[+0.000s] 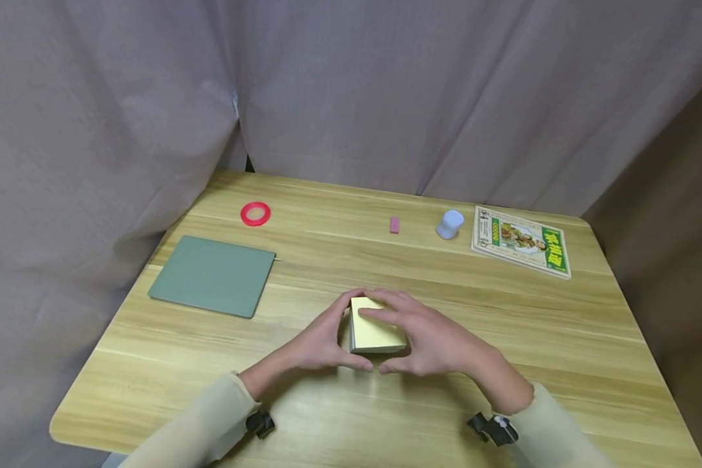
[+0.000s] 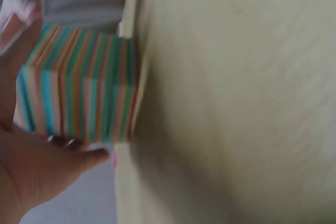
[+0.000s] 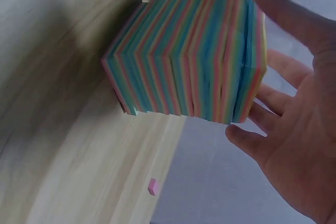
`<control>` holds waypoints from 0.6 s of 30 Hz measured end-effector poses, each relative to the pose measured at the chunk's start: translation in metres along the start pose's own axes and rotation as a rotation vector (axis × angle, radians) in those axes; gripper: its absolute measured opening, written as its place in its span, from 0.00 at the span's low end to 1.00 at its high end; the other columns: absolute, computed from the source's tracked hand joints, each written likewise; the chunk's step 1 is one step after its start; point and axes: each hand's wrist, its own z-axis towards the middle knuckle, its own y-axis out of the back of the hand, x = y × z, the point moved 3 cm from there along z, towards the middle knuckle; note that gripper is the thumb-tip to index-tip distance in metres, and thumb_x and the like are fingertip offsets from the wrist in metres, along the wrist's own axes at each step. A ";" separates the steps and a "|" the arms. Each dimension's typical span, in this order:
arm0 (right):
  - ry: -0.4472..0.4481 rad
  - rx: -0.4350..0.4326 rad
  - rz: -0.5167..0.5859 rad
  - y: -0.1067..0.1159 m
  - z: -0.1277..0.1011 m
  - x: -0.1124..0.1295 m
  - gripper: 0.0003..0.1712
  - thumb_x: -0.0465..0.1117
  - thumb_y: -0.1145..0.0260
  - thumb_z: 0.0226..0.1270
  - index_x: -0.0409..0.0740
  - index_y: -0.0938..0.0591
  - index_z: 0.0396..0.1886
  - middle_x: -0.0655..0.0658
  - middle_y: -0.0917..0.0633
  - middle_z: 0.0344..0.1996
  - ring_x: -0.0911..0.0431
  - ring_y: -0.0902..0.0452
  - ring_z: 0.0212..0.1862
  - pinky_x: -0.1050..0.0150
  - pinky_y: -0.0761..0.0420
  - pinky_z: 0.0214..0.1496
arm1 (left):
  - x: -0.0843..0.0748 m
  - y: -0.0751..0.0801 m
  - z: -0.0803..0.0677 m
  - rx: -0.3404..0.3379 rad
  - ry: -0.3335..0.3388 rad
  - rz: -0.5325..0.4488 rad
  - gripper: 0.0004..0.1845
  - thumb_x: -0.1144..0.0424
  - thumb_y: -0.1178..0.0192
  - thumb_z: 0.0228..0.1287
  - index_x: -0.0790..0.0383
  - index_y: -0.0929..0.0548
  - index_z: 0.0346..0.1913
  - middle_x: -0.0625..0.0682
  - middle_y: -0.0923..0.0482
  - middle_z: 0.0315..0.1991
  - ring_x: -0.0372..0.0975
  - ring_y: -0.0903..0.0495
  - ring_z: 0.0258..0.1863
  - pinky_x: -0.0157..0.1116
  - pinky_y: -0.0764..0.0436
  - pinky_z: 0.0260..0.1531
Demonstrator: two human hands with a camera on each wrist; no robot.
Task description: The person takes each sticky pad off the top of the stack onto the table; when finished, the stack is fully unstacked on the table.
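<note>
A cube-shaped note block (image 1: 377,333) with a yellow top sheet sits on the wooden table (image 1: 503,325), near the front middle. Its sides are striped in teal, orange and pink (image 3: 189,56) (image 2: 79,87). My left hand (image 1: 340,331) grips the block's left side, with the thumb at the near edge and the fingers at the far corner. My right hand (image 1: 406,338) curls round the right side, with the index finger lying across the top and the thumb at the near edge. In the wrist views the left palm (image 2: 31,177) and the right fingers (image 3: 299,150) lie against the block.
A grey-green pad (image 1: 213,275) lies at the left, with a red tape ring (image 1: 255,214) behind it. A small pink eraser (image 1: 394,225), a pale blue-white cylinder (image 1: 450,223) and a printed booklet (image 1: 520,241) lie along the far edge. Grey curtain hangs behind the table and to its left.
</note>
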 end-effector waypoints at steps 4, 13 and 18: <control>-0.005 -0.025 -0.004 -0.002 0.003 -0.004 0.44 0.51 0.22 0.51 0.53 0.28 0.70 0.48 0.36 0.72 0.52 0.41 0.70 0.49 0.32 0.65 | 0.004 -0.009 0.002 -0.099 -0.004 -0.022 0.56 0.50 0.18 0.39 0.46 0.42 0.72 0.43 0.35 0.67 0.39 0.35 0.65 0.49 0.35 0.65; -0.042 -0.068 0.044 0.006 0.005 -0.008 0.40 0.52 0.21 0.50 0.54 0.23 0.65 0.48 0.29 0.66 0.51 0.33 0.65 0.49 0.29 0.63 | 0.007 -0.013 0.006 -0.142 -0.013 -0.062 0.48 0.53 0.19 0.42 0.47 0.36 0.66 0.41 0.30 0.62 0.37 0.30 0.61 0.44 0.34 0.65; -0.147 -0.132 0.187 0.026 0.003 -0.030 0.41 0.50 0.20 0.49 0.56 0.24 0.65 0.45 0.28 0.67 0.44 0.33 0.66 0.38 0.32 0.62 | 0.008 -0.012 0.006 -0.138 -0.006 -0.073 0.49 0.56 0.19 0.42 0.54 0.37 0.68 0.43 0.30 0.62 0.39 0.31 0.62 0.45 0.35 0.65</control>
